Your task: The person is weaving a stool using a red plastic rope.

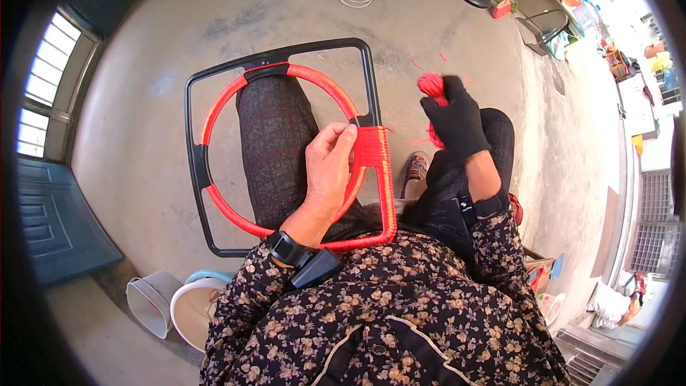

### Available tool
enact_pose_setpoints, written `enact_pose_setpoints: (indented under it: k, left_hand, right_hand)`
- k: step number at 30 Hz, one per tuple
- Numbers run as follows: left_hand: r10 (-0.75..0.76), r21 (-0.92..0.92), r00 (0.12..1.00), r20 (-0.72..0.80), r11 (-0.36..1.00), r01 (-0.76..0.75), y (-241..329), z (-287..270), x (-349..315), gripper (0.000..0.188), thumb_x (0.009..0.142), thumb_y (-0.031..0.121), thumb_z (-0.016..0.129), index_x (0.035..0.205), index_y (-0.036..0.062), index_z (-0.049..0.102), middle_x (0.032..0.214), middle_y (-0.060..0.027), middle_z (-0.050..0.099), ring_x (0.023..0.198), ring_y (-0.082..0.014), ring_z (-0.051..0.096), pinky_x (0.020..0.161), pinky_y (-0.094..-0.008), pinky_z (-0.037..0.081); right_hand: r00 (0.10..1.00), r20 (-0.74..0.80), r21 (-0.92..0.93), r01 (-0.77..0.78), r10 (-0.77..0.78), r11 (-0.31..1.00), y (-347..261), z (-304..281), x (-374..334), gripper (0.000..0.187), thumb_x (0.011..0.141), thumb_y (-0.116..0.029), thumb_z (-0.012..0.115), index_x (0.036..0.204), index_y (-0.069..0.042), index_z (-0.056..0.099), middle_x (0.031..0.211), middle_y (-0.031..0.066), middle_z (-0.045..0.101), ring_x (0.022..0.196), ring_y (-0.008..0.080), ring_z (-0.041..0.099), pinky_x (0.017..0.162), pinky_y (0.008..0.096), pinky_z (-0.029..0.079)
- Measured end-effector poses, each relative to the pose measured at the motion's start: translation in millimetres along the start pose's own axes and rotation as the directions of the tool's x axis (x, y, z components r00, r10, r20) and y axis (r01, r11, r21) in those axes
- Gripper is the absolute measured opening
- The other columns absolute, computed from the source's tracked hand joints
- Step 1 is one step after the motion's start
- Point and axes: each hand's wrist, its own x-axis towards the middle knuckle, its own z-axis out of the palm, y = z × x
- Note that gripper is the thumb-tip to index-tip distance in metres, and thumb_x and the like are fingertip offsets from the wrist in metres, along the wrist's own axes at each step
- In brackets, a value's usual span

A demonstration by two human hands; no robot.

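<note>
Bright daylight, overexposed right edge, fisheye bending, dark vignette corners.

red cord ball (pixel 431 85): blurred, partly behind the gloved right hand (pixel 456 123)
frame's near edge (pixel 236 251): hidden by the sleeve (pixel 250 293)
buckets (pixel 171 304): partly covered

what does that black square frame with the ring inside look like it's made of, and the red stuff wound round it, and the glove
The black square frame with inner ring looks like smooth metal or hard plastic tubing with a dull sheen; which one, I cannot tell. The red wrapping cord looks like glossy plastic cord, lying in tight ridged turns. The black glove on the right hand looks like matte knitted fabric, showing no shine.
</note>
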Motion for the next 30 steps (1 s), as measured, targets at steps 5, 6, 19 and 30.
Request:
enact_pose_setpoints:
  k: [5,6,19,30]
  left_hand:
    - [0.284,0.153,0.958,-0.042,0.949,-0.275,11,10,-4,0.039,0.099,0.032,0.037,0.125,0.0042,0.046,0.114,-0.0076,0.056,0.090,-0.0142,0.058,0.077,-0.0288,0.048]
    - [0.453,0.227,0.890,-0.051,0.873,-0.432,7,5,3,0.035,0.098,0.028,0.041,0.122,0.0041,0.049,0.109,-0.0063,0.058,0.089,-0.0126,0.058,0.075,-0.0276,0.048]
    - [-0.026,0.067,0.999,-0.044,0.997,0.029,-7,-7,7,0.018,0.087,0.007,0.052,0.103,0.0033,0.060,0.094,-0.0032,0.065,0.082,-0.0115,0.061,0.075,-0.0265,0.048]
    - [-0.051,-0.122,0.998,-0.034,0.991,0.046,-3,-8,5,0.025,0.093,0.022,0.054,0.113,0.0050,0.056,0.091,-0.0006,0.063,0.079,-0.0069,0.060,0.068,-0.0217,0.048]
  right_hand:
    - [0.418,0.049,-0.572,0.756,-0.907,0.317,-54,26,-4,0.031,0.075,-0.017,0.064,0.104,-0.008,0.059,0.092,0.0135,0.064,0.086,0.0308,0.064,0.072,0.0387,0.051]
    - [0.298,0.143,-0.575,0.801,-0.944,0.166,-70,26,-9,0.031,0.075,-0.018,0.065,0.104,-0.008,0.059,0.095,0.0122,0.064,0.086,0.0299,0.064,0.072,0.0379,0.051]
    - [0.786,0.523,0.580,-0.046,-0.329,0.814,-3,46,7,0.038,0.081,-0.010,0.068,0.117,-0.002,0.057,0.104,0.0081,0.065,0.100,0.0092,0.057,0.086,0.0252,0.046]
    - [0.975,0.122,0.701,0.048,-0.186,0.711,44,-8,21,0.027,0.082,-0.011,0.066,0.108,-0.006,0.061,0.093,0.0037,0.063,0.082,0.0112,0.059,0.076,0.0265,0.049]
